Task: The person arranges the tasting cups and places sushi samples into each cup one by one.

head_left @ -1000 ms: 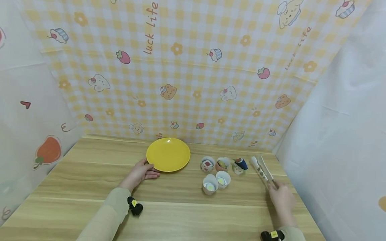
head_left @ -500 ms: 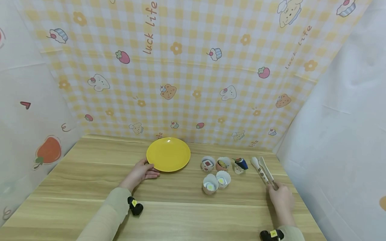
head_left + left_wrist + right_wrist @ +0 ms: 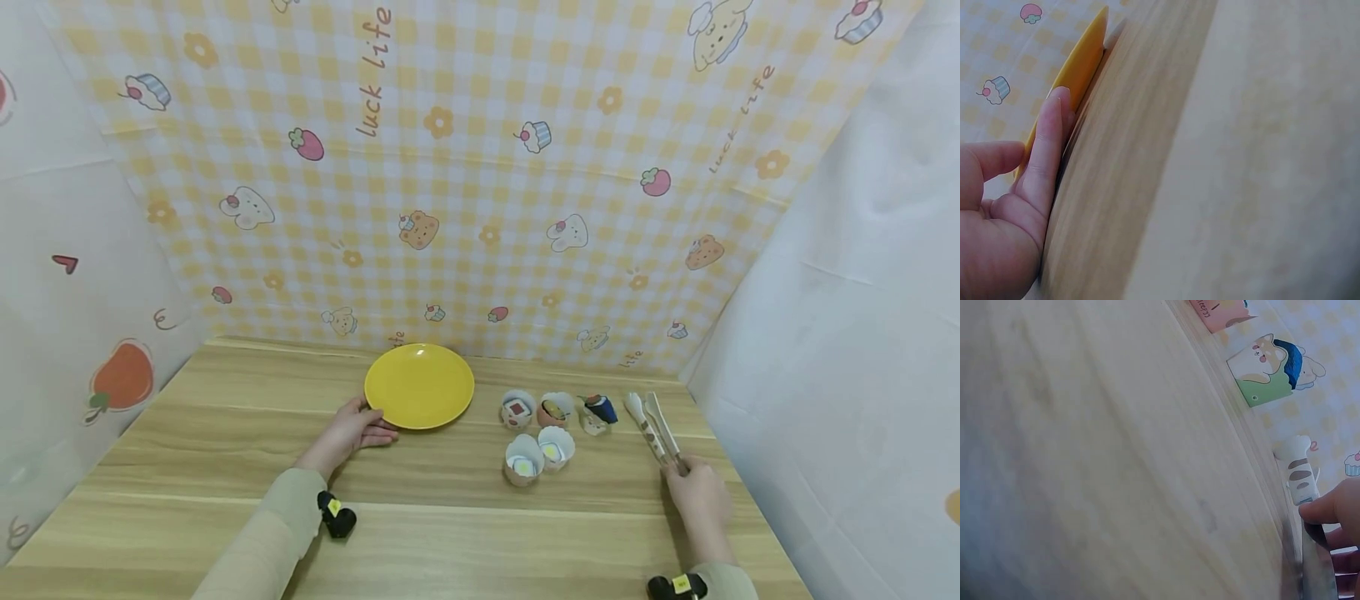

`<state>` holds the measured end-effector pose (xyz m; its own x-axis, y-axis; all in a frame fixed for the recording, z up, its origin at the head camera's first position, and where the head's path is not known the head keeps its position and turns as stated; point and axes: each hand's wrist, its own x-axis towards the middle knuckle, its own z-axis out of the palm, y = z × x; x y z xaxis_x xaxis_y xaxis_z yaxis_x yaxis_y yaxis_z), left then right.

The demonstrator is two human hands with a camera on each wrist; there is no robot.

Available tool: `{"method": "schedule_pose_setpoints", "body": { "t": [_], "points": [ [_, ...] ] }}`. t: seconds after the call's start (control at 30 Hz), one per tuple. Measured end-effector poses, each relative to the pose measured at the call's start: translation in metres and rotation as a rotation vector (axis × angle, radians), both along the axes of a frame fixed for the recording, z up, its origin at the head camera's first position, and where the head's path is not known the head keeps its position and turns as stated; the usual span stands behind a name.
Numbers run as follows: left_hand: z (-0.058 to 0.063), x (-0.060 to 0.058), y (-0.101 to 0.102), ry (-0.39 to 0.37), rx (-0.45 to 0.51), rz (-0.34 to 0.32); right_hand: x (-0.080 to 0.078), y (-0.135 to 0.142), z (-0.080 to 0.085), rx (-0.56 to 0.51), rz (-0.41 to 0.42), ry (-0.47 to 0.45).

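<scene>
My left hand [image 3: 358,427] holds the yellow plate [image 3: 418,385] by its near left rim. In the left wrist view the thumb touches the plate's edge, with the other fingers along its underside, close over the wood. Over at the right, my right hand [image 3: 699,496] grips a pair of tongs [image 3: 654,423] by the metal handle. Their white tips, shaped like striped paws, point away from me and stand slightly apart. In the right wrist view one paw tip [image 3: 1300,469] shows beyond the thumb, with nothing between the tips in the head view.
Several paper cups stand between plate and tongs. The front cup [image 3: 523,460] and its neighbour [image 3: 555,448] hold white-and-yellow pieces. Behind are a cup with a red-centred piece [image 3: 517,408], one with a yellowish piece [image 3: 555,408] and one with a dark blue piece [image 3: 600,408]. A patterned cloth [image 3: 480,183] hangs behind.
My right hand has shifted very slightly, and the tongs have turned a little with it. The left hand and plate stay in place.
</scene>
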<state>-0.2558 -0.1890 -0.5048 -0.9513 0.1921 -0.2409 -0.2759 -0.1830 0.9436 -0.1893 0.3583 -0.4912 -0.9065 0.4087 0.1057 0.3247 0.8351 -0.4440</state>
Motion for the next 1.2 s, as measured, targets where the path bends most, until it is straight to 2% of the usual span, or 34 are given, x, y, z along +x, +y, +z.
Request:
{"method": "schedule_pose_setpoints", "body": {
  "t": [0.6,1.03,1.13,1.2],
  "points": [
    [0.002,0.003,-0.001,-0.003,0.005,0.007,-0.002,0.002,0.004,-0.008,0.047,-0.063],
    [0.003,0.004,0.000,0.001,-0.003,0.037,-0.007,0.006,0.009,0.022,0.111,-0.123],
    [0.004,0.005,-0.002,-0.006,-0.017,0.037,-0.009,0.004,0.011,0.039,0.145,-0.099],
    [0.005,0.004,-0.005,-0.005,-0.033,0.034,-0.012,0.001,0.013,0.047,0.172,-0.024]
  ]
}}
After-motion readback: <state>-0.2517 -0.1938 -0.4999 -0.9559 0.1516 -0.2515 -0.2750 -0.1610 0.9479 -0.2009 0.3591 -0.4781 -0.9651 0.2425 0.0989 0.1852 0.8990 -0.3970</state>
